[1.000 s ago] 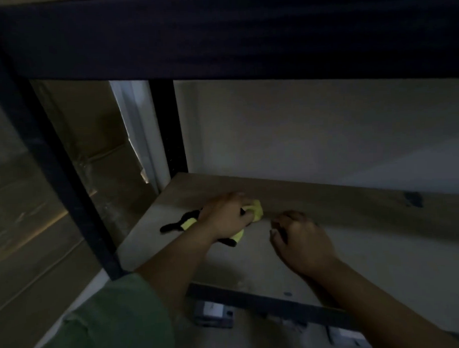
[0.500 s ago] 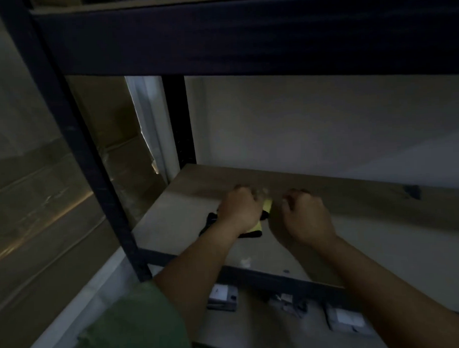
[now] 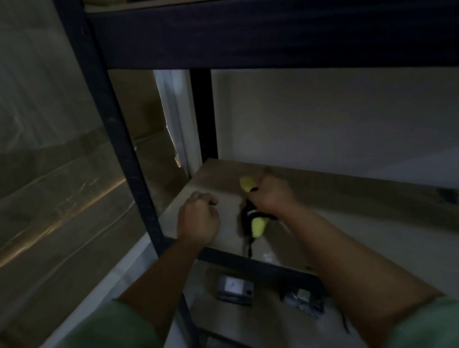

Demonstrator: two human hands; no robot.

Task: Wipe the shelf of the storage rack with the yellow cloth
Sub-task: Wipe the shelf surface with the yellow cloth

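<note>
The yellow cloth (image 3: 259,226) with black trim is bunched in my right hand (image 3: 272,195), which is closed around its middle just above the shelf; one yellow end sticks out above the fist and one hangs below with a black strip. The pale wooden shelf (image 3: 381,231) of the black metal storage rack (image 3: 112,126) lies under both hands. My left hand (image 3: 198,218) rests as a loose fist near the shelf's front left corner, holding nothing.
A black crossbeam (image 3: 270,34) of the upper shelf runs overhead. A small grey box (image 3: 235,287) and some small dark items (image 3: 303,298) lie on the lower level. A white wall stands behind the rack, and plastic-wrapped brown material sits to the left.
The cloth has passed from my left hand to my right hand. My left hand has drawn back toward the front left corner, and the view has shifted.
</note>
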